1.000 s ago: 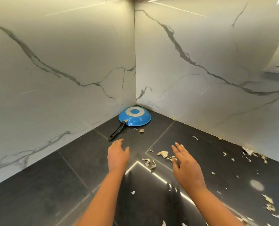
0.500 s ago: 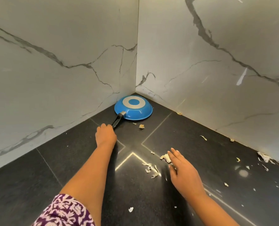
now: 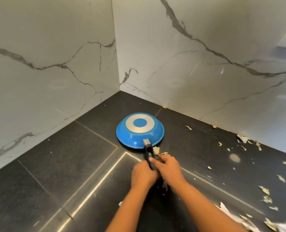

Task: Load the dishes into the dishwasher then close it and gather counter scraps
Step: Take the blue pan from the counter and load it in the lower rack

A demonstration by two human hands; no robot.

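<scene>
A blue frying pan (image 3: 139,130) lies upside down on the black counter (image 3: 72,156), its black handle (image 3: 148,150) pointing toward me. My left hand (image 3: 143,175) grips the near end of that handle. My right hand (image 3: 168,168) sits right beside it with curled fingers and its thumb on the handle; whether it also holds scraps I cannot tell. Pale vegetable scraps (image 3: 156,150) lie just beyond its fingertips, next to the pan's rim.
Marble walls (image 3: 55,64) meet in a corner behind the pan. Several more scraps (image 3: 266,195) are scattered across the counter's right side and along the right wall's base (image 3: 244,139). White paper bits (image 3: 229,211) lie at the lower right.
My left hand took hold of the pan handle and pulled the pan out of the corner toward me, swinging the handle round. My right hand moved in beside the left.
</scene>
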